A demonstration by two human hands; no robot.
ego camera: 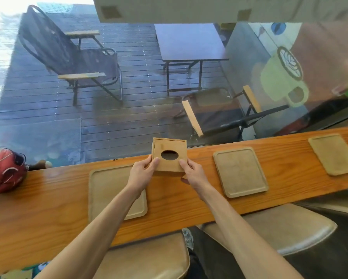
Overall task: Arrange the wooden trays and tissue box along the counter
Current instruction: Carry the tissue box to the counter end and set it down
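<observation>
A square wooden tissue box [170, 150] with an oval opening in its top is held over the far edge of the counter [48, 208], between two trays. My left hand [144, 171] grips its left side and my right hand [191, 171] grips its right side. Three flat wooden trays lie along the counter: a left tray [106, 190] partly under my left forearm, a middle tray [240, 171], and a right tray [333, 154].
A red patterned bag [5, 171] rests on the counter's left end. A window runs along the counter's far edge, with deck chairs and a table outside. Beige stools [285, 228] stand below the near edge.
</observation>
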